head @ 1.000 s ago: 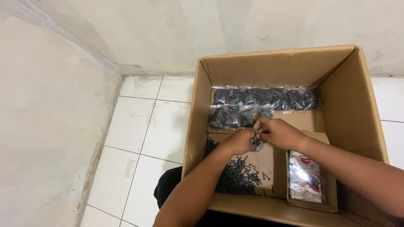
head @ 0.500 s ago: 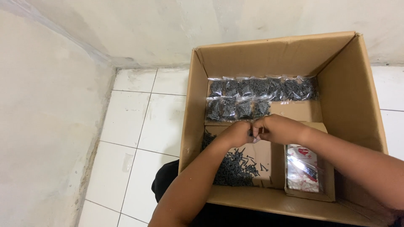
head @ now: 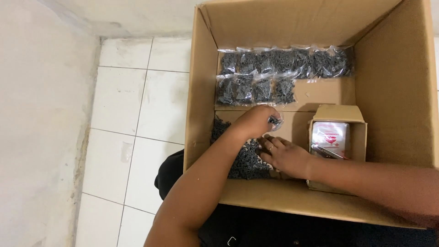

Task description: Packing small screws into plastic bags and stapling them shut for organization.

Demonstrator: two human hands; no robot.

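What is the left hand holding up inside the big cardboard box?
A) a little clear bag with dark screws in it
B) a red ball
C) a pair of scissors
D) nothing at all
A: the left hand pinches a small clear bag of dark screws above the loose pile of screws, while the right hand rests on that pile.

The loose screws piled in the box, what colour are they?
Black, or very dark grey; the loose screws show best in the head view.

Left hand (head: 254,121) curled closed, knuckles up; right hand (head: 286,158) lies flat, fingers spread.
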